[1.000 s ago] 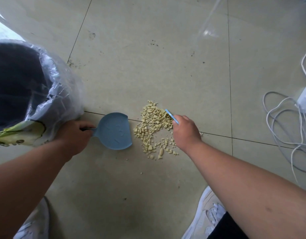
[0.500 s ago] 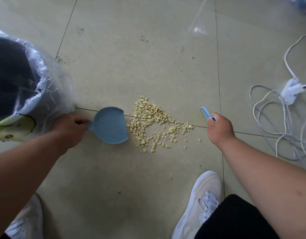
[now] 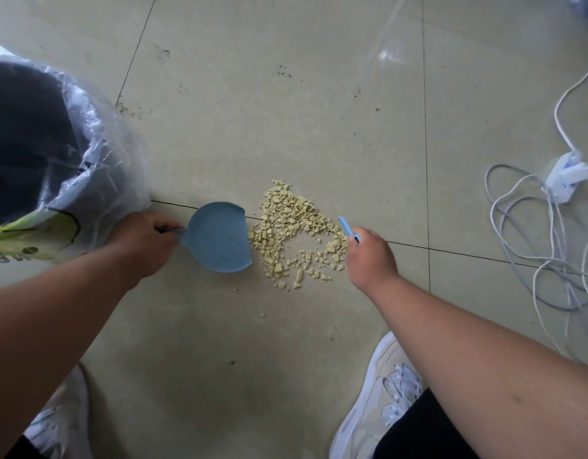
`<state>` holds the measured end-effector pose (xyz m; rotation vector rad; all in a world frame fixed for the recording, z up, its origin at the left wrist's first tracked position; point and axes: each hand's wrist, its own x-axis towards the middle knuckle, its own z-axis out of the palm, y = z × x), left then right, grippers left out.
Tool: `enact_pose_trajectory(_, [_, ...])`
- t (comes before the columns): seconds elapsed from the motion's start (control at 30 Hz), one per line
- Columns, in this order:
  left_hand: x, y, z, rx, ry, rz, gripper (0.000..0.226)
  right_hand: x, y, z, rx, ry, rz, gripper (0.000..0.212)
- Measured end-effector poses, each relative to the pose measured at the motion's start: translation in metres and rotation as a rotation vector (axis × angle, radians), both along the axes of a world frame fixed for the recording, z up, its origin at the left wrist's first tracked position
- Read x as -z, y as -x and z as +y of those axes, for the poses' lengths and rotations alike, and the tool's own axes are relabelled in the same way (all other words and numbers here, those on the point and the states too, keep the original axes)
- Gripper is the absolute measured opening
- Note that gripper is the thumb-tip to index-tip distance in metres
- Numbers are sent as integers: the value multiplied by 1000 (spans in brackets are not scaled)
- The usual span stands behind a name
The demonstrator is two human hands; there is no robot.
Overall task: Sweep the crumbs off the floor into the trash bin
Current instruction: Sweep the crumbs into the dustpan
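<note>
A pile of pale yellow crumbs (image 3: 291,223) lies on the beige tiled floor, across a dark grout line. My left hand (image 3: 143,241) grips the handle of a small blue dustpan (image 3: 218,236), whose open edge lies flat on the floor touching the left side of the pile. My right hand (image 3: 368,256) holds a small blue brush (image 3: 347,228) at the right edge of the crumbs; most of the brush is hidden by my fingers. The trash bin (image 3: 87,180), lined with a clear plastic bag, stands at the far left, just behind my left hand.
White cables (image 3: 531,246) and a white power strip (image 3: 565,175) lie on the floor at the right. My white shoes are at the bottom, the right shoe (image 3: 375,402) and the left shoe (image 3: 54,422). A clear plastic sheet (image 3: 390,44) lies at the top.
My right hand swung the brush out to the right of the pile, then came back left to the crumbs' right edge. The dustpan stays at the left of the pile.
</note>
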<state>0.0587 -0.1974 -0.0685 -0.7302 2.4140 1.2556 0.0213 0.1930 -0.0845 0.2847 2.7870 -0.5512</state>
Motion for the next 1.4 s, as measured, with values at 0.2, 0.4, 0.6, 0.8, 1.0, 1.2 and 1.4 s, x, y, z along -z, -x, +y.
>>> enact_pose_trajectory(0.2, [-6,-1,0,6,-31,30,28,-3,-4,-30,-70,70,33,22])
enact_pose_trajectory(0.4, [-10,-3,-4,22,18,20,30,-11,-4,2,0,38,104,28])
enact_pose_trajectory(0.6, [-16,-5,0,41,22,16,42,-19,-6,59,204,-91,78,22])
enact_pose_trajectory(0.8, [-18,-5,4,51,44,4,26,-23,-18,72,297,-123,-23,26])
enact_pose_trajectory(1.0, [-21,-6,5,45,0,4,47,-12,-28,37,291,-142,-74,21])
enact_pose_trajectory(1.2, [-23,-7,11,20,-14,7,52,-2,-35,-5,229,-79,-69,29])
enact_pose_trajectory(1.4, [-19,-5,9,43,3,-9,27,-4,-35,-37,205,18,-29,22])
